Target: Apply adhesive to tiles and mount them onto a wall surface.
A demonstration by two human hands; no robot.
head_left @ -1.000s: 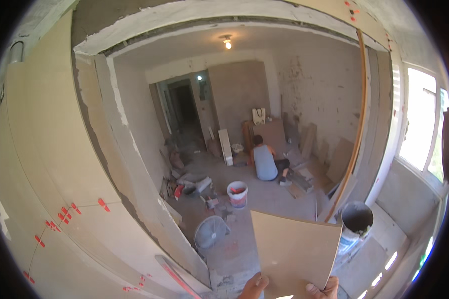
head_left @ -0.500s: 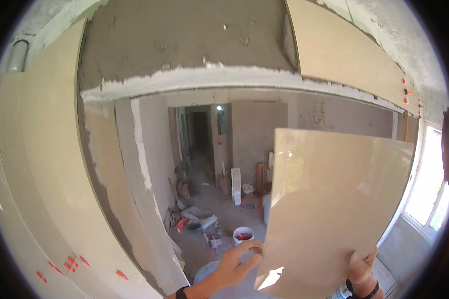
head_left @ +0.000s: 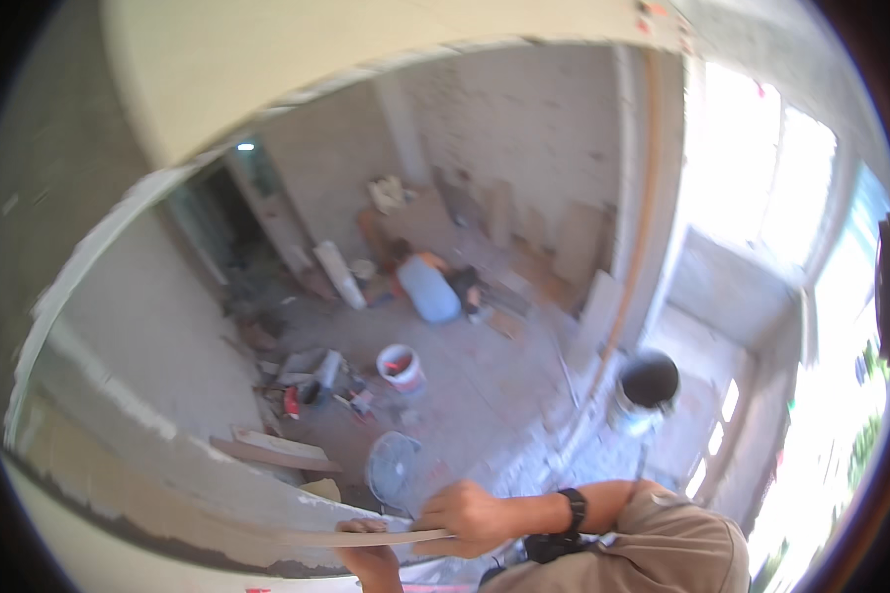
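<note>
One thin tan tile, seen edge-on as a narrow strip, lies near the lower edge of the view, held between the person's hands. The left hand comes up from below and grips it, with fingertips showing above the strip and the palm below. The right hand reaches in from the right and is curled around the strip's right end; blur hides exactly how its fingers sit. A black wristband circles the right wrist, and a khaki sleeve covers the upper arm. Just beyond the hands stands a round fan, with a white bucket holding something red farther off. To the left of the fan, a few pale boards lie near the wall. A larger bucket, dark inside, stands to the right, near the foot of a long upright wooden strip. Deeper in the room, another person in a light blue top is low to the floor, well apart from the hands. A cream panel covers part of the wall above the opening, and bright windows fill the right side.
</note>
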